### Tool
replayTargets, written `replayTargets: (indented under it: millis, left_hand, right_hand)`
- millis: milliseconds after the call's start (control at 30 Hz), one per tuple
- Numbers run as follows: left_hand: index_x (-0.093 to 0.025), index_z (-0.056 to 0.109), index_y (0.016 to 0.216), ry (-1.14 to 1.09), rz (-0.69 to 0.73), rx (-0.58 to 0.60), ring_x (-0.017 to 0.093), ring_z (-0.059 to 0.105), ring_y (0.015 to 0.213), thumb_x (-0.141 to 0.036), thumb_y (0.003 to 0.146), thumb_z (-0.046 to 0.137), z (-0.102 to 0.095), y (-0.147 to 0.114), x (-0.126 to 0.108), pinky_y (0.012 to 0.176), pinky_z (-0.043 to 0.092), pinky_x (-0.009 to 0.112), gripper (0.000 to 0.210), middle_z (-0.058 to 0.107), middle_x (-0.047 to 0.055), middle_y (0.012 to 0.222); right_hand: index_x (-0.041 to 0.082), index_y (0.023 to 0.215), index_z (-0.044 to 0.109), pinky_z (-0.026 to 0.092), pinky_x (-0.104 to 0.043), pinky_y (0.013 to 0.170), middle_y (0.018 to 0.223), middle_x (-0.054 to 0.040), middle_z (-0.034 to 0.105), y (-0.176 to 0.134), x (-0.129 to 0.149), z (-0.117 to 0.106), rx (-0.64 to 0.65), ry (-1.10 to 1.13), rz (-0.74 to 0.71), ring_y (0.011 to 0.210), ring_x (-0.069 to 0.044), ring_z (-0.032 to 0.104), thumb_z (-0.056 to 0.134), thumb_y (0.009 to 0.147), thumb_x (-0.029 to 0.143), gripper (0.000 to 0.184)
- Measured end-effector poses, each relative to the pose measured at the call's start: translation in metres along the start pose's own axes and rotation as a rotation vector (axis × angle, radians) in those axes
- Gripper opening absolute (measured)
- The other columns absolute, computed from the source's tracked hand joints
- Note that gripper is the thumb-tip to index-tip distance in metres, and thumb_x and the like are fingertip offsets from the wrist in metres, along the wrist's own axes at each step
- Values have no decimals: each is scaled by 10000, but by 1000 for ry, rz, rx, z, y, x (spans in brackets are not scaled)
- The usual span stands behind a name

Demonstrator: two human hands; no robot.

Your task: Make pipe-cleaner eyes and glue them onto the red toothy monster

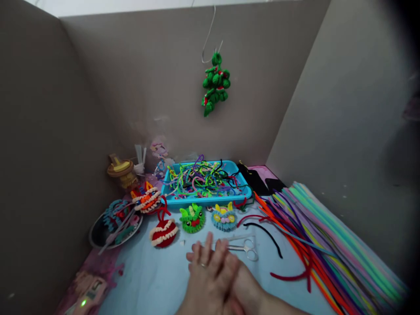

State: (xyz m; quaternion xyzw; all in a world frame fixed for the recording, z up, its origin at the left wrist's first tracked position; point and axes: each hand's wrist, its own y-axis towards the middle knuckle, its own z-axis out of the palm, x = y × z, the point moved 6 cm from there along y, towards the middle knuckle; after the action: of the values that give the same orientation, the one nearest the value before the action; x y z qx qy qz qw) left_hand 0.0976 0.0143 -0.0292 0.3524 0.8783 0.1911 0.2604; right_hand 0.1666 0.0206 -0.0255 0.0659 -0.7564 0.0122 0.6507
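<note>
My left hand [207, 280], fingers loosely extended, overlaps my right hand [246, 282]; right grip hidden, can't tell what either holds. Scissors [239, 248] lie just beyond, near blue pipe-cleaner animal head [223, 222].

Right hand [247, 282] mostly covered by left hand [208, 273]; space between palms out of sight. Scissors [244, 248]: blades vanish behind the hands. Stems [341, 240]: some run off bottom edge, others fade into dark blur. Gadget [95, 294] cut at bottom, display unreadable. Tray [203, 202] floor largely buried under scraps [203, 177]. Pinkish smear [411, 108], right edge, too blurred to name
</note>
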Motion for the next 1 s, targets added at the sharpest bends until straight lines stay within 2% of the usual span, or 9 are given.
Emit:
replayTargets:
  millis: [100,167,233,300,367,467,600,833,1000]
  left_hand:
    - [-189,407,1391,168,-213,-108,396,83,1402,-366,901,434,-21,4,36,985,277,689,522,339,199,1473]
    - [-181,480,1334,176,-291,-163,377,105,1402,-235,894,449,-31,4,51,991,337,632,445,277,190,1503]
    - [-187,524,1285,104,-273,-165,311,297,1364,-149,890,427,-32,2,56,977,440,481,408,348,174,1475]
    - [-198,526,1275,17,-196,-128,221,544,1198,-109,889,409,-27,0,53,897,518,320,412,545,147,1332]
    - [-214,512,1284,-19,-134,-96,156,696,913,-120,889,427,-23,-2,48,756,559,215,415,712,89,1070]
    - [-210,514,1279,37,-107,-116,141,710,691,-174,885,467,-27,-1,44,623,563,189,399,749,48,867]
    - [-179,579,1192,95,-85,-178,184,711,784,-208,878,482,-39,4,40,665,575,244,331,745,82,912]
    - [-173,615,1142,3,-82,-176,175,708,828,-199,878,472,-36,4,37,720,575,238,301,737,91,977]
    - [-216,477,1327,-77,-175,-161,137,707,697,-138,890,403,-31,0,49,834,556,292,451,744,15,756]
  right_hand:
    - [257,1184,621,516,-374,840,1081,-79,697,26,25,-12,176,160,8,1011,-200,651,295,962,454,440]
    - [231,1137,651,489,-383,885,1146,-75,669,63,36,-39,237,-64,9,1025,-229,635,597,832,404,355]
    - [221,1032,689,498,-368,864,1049,-49,702,110,34,-84,34,-478,86,948,-216,647,620,820,295,235]
    - [172,1076,653,459,-387,921,1123,-98,654,155,25,-117,-100,-594,134,1033,-230,601,587,852,226,239]
    - [150,1130,596,465,-422,910,1168,-109,605,188,9,-132,-150,-660,191,1050,-232,581,576,881,257,271]
    - [156,1160,553,515,-416,824,1168,-78,579,214,-19,-134,-125,-712,278,984,-216,598,556,903,316,302]
    - [155,1156,560,523,-400,805,1171,-73,578,226,-32,-134,-103,-732,310,974,-219,600,560,899,317,304]
    - [157,1157,555,521,-407,813,1161,-74,581,231,-26,-133,-115,-739,217,973,-214,601,553,904,317,299]
    - [143,1106,577,533,-372,760,1083,-58,609,236,4,-141,-260,-686,50,901,-195,618,556,902,328,276]
